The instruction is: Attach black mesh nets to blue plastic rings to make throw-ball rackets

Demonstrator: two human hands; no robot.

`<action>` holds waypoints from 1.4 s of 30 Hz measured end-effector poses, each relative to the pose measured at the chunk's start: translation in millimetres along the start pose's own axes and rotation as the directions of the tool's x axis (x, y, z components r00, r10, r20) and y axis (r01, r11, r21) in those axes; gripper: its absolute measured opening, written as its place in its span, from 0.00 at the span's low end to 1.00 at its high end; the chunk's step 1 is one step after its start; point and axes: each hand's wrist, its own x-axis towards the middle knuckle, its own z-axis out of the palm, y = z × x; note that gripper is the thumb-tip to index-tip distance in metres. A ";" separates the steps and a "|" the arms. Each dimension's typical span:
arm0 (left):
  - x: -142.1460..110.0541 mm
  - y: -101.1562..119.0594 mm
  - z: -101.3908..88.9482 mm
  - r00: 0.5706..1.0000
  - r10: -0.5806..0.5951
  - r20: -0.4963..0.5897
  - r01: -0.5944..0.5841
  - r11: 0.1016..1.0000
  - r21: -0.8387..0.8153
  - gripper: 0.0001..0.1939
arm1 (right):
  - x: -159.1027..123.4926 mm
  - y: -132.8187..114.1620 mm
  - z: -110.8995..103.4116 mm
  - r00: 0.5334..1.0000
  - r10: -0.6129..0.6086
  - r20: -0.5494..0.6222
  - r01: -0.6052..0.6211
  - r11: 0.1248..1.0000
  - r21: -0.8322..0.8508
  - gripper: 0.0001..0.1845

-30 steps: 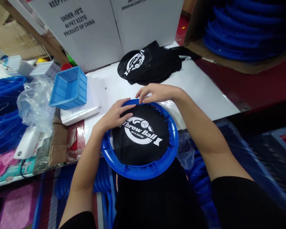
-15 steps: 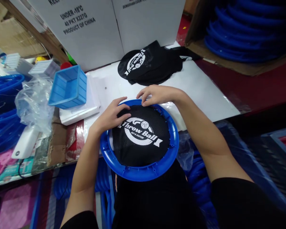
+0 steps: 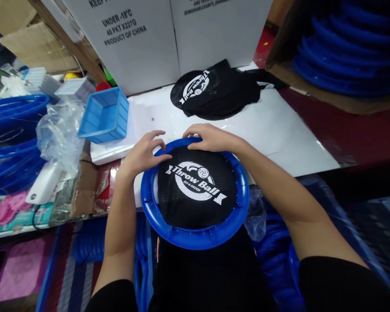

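A blue plastic ring rests at the table's front edge, above my lap. Black mesh fabric printed "Throw Ball" covers its middle. My left hand is at the ring's far left, fingers spread, its thumb reaching over the edge of the mesh. At the far rim my right hand has its fingers curled over the ring, with the thumb on the inner side by the mesh edge. Behind the hands lies a loose pile of black mesh pieces with the same print.
A light-blue bin stands at left on a white stack. Further left are a clear plastic bag and blue rings. White cartons form the back. More blue rings fill a cardboard box at right.
My right hand's fingers have come down onto the far rim. My left hand has shifted slightly left off the mesh, its fingers still spread. The view has shifted a little.
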 end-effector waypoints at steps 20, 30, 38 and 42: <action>17.5 2.1 27.8 0.995 -0.076 -0.062 0.054 0.954 -0.294 0.06 | 23.8 -3.7 24.6 0.988 -0.149 0.041 0.148 0.989 0.030 0.06; 23.2 0.3 36.1 0.985 -0.170 -0.016 0.154 0.923 -0.353 0.07 | 22.5 -8.1 26.3 0.997 -0.079 0.021 0.080 0.996 -0.038 0.10; 26.6 0.3 40.7 0.977 -0.213 -0.006 0.198 0.917 -0.345 0.05 | 24.0 -9.4 33.8 0.999 -0.003 -0.036 0.001 0.999 -0.047 0.08; 21.7 -1.3 35.1 0.974 -0.219 -0.055 0.179 0.897 -0.405 0.07 | 20.2 -7.5 24.8 0.999 0.032 -0.008 -0.032 0.999 -0.033 0.10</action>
